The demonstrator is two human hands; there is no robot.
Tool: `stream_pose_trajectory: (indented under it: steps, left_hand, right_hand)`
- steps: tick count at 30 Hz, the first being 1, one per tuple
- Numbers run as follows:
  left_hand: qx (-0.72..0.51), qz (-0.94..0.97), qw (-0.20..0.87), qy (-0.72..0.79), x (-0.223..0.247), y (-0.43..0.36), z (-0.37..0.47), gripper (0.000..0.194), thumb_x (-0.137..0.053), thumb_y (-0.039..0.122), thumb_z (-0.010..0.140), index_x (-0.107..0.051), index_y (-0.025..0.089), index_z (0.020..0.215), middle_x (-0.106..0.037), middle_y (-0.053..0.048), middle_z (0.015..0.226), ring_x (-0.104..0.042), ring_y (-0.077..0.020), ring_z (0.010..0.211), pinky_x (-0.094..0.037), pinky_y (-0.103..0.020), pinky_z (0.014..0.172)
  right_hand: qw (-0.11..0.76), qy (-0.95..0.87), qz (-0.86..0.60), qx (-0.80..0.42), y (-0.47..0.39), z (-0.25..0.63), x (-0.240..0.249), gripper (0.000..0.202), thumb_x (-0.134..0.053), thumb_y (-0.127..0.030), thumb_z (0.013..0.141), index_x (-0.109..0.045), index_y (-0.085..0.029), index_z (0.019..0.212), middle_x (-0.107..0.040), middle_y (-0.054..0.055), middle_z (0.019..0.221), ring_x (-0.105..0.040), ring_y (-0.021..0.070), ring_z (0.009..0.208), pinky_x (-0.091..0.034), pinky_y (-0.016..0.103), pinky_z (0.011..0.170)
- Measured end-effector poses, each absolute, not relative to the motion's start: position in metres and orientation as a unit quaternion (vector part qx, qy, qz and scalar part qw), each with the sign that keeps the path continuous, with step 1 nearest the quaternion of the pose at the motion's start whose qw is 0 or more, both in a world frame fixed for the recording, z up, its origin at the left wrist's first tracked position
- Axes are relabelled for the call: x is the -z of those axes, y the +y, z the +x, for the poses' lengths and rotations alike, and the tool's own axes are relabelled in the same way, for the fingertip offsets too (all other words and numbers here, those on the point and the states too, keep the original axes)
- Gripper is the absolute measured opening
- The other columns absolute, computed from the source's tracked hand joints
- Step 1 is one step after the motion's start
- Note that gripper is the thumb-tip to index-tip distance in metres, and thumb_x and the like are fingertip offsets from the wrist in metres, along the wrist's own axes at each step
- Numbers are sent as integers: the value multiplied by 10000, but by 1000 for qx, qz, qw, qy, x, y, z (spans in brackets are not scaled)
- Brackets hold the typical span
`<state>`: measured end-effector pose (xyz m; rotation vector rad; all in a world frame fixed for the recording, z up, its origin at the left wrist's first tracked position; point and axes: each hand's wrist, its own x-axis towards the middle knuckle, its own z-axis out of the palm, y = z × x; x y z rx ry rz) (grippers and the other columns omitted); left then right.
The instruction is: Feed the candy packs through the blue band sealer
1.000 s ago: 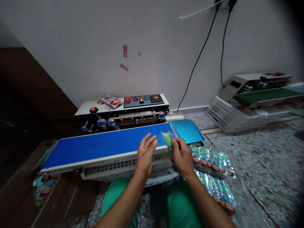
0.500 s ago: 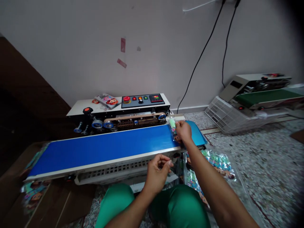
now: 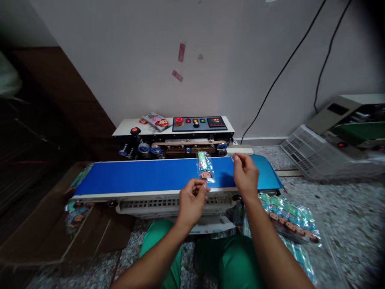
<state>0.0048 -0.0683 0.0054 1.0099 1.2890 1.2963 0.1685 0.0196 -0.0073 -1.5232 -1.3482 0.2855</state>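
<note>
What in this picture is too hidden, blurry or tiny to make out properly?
- Red digits on the sealing machine display: too small to read, head view.
- The packet on the blue belt: its print is blurred.
- Left hand: curled fingers hide whether it holds anything.
- Right hand: pinched fingertips, contents unclear.
- Second machine: cut off by the right edge.
- Packets in the box at left: motion-blurred.

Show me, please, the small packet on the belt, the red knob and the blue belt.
small packet [image 3: 205,167], head view, on its middle.
red knob [image 3: 179,120], head view, on its top.
blue belt [image 3: 135,178], head view, on a bare stretch.
</note>
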Motion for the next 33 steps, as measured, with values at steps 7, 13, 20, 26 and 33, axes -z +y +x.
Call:
stream_pose_trajectory:
  steps: [7,13,20,26,33]
  left_hand:
    - [-545,423,329,645,3,-54,-84,210,-579,353,762,-575,158,840,-675,-47,717,-564,-123,555,-437,-228,546]
    - [-510,416,170,733,19,-50,-152,230,-564,364,747,-603,167,859,-673,-58,764,-633,-183,699,-471,-275,634]
    - [-348,465,-9,814,10,-43,-189,313,-510,426,789,-623,184,953,-674,-84,907,-610,-248,882,-455,-359,796]
    - [-234,479,-72,843,12,-26,-211,525,-503,538,772,-568,148,1118,-607,-162,1122,-518,-328,1075,-417,-414,882]
    - [-127,416,-28,900,10,-21,-269,370,-440,356,840,-605,99,1049,-627,-250,1058,-531,-390,1091,-420,-496,847]
  right_hand:
    - [549,-521,-585,-292,-47,126,0,289,-474,-395,875,-606,-204,1047,-675,49,902,-627,150,719,-501,281,658]
    - [508,-586,-566,-280,-57,114,26,292,-482,-382,870,-613,-188,1044,-676,53,843,-632,164,730,-505,306,699]
    - [485,-627,-567,-225,-55,121,43,296,-481,-373,872,-617,-188,1058,-681,50,826,-633,165,717,-492,298,714]
    - [461,-635,-586,-201,-51,132,51,312,-476,-399,872,-622,-190,1052,-685,41,797,-633,164,694,-485,288,707]
    - [444,-642,-596,-190,-48,138,56,344,-470,-427,869,-627,-190,1062,-689,48,817,-640,177,742,-479,294,734]
